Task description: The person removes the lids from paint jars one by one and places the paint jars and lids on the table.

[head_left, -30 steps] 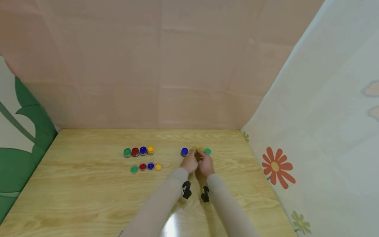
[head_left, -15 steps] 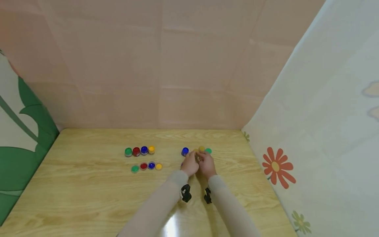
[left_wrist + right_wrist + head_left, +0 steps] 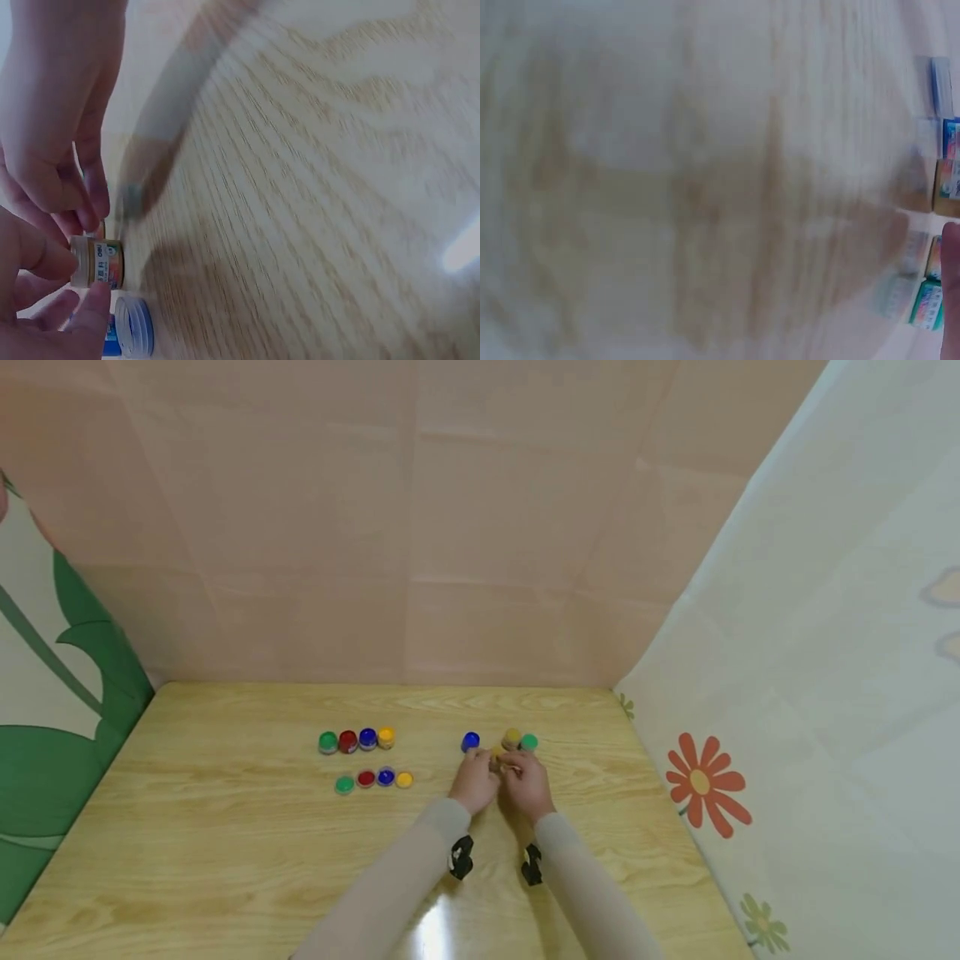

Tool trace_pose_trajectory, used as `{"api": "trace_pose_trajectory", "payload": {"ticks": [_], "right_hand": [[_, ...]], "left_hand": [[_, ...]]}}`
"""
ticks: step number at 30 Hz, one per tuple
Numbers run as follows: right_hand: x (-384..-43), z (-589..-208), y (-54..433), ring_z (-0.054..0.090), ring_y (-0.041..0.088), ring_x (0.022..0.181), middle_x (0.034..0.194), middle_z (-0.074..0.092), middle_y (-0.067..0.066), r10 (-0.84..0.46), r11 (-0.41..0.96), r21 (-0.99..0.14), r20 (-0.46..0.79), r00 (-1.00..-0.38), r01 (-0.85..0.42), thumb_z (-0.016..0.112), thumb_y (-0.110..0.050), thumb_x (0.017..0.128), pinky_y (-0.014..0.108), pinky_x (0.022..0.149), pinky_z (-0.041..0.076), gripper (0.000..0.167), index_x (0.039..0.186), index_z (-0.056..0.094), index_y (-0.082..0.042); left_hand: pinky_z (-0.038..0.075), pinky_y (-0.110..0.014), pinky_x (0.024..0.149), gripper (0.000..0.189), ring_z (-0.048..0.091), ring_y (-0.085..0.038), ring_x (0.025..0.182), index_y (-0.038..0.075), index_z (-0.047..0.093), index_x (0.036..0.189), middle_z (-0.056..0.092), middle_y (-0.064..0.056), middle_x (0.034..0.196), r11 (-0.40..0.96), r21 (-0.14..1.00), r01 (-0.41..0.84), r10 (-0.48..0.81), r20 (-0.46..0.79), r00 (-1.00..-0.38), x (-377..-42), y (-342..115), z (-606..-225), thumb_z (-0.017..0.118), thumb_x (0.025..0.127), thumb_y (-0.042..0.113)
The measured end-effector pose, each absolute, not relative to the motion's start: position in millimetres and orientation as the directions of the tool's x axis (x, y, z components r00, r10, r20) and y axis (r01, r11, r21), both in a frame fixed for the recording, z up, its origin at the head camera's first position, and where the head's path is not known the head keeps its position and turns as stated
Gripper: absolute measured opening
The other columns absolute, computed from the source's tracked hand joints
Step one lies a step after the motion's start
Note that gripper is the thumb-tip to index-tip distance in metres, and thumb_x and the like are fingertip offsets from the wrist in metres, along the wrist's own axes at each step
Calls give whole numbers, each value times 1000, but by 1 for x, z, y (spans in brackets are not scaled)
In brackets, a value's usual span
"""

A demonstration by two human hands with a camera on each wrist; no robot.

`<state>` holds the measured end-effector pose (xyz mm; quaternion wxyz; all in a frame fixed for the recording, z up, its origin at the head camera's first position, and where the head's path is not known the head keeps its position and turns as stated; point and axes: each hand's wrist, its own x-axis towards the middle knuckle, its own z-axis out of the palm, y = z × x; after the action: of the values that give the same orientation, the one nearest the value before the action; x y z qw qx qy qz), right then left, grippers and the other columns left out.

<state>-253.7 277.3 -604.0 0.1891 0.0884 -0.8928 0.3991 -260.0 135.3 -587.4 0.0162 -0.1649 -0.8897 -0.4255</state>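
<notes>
A small gold paint jar (image 3: 496, 758) with a printed label is between my hands, just in front of the right-hand row. My left hand (image 3: 474, 781) holds it, its fingers and thumb at the sides in the left wrist view, where the jar (image 3: 103, 262) lies sideways in the picture. My right hand (image 3: 528, 783) has bent fingers that pinch at the jar's other side; its fingertips are partly hidden. Beside my left fingers is a blue-rimmed round piece (image 3: 135, 326), by a blue paint jar (image 3: 470, 742). Another gold jar (image 3: 512, 739) and a green jar (image 3: 528, 742) stand beyond my right hand.
To the left stand green (image 3: 327, 742), red (image 3: 348, 742), blue (image 3: 367, 739) and yellow (image 3: 386, 738) paint jars. In front of them lie flat round pieces in matching colours, such as a red one (image 3: 366, 778). A wooden table (image 3: 225, 860) meets hanging cloths.
Both hands have drawn slightly toward me with the gold jar, out of the row. More of the gold jar behind now shows. The camera view has shifted a little.
</notes>
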Motion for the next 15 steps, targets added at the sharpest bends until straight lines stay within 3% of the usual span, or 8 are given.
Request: {"api": "trace_pose_trajectory", "payload": {"ticks": [5, 9, 15], "right_hand": [[-253, -615, 281, 66, 37, 102, 110, 66, 20, 27, 530, -800, 346, -938, -280, 58, 12, 84, 48, 88, 58, 36, 118, 69, 5], [-256, -619, 282, 66, 34, 103, 109, 70, 17, 79, 489, -858, 222, -972, -156, 65, 9, 88, 49, 92, 56, 42, 128, 64, 0], [-263, -625, 282, 62, 35, 110, 115, 69, 18, 23, 559, -815, 199, -980, -153, 76, -4, 88, 50, 99, 49, 33, 120, 70, 1]], "left_hand": [[49, -46, 104, 40, 60, -39, 117, -6, 61, 127, 59, -22, 128, 610, 712, 349, 305, 196, -932, -262, 130, -587, 70, 88, -3], [51, -44, 100, 34, 62, -36, 113, -3, 64, 124, 63, -18, 122, 627, 671, 396, 335, 227, -915, -264, 124, -587, 66, 89, -5], [55, -40, 86, 17, 65, -29, 97, 2, 66, 106, 66, -12, 103, 639, 619, 457, 391, 250, -886, -270, 118, -590, 66, 90, -4]]}}
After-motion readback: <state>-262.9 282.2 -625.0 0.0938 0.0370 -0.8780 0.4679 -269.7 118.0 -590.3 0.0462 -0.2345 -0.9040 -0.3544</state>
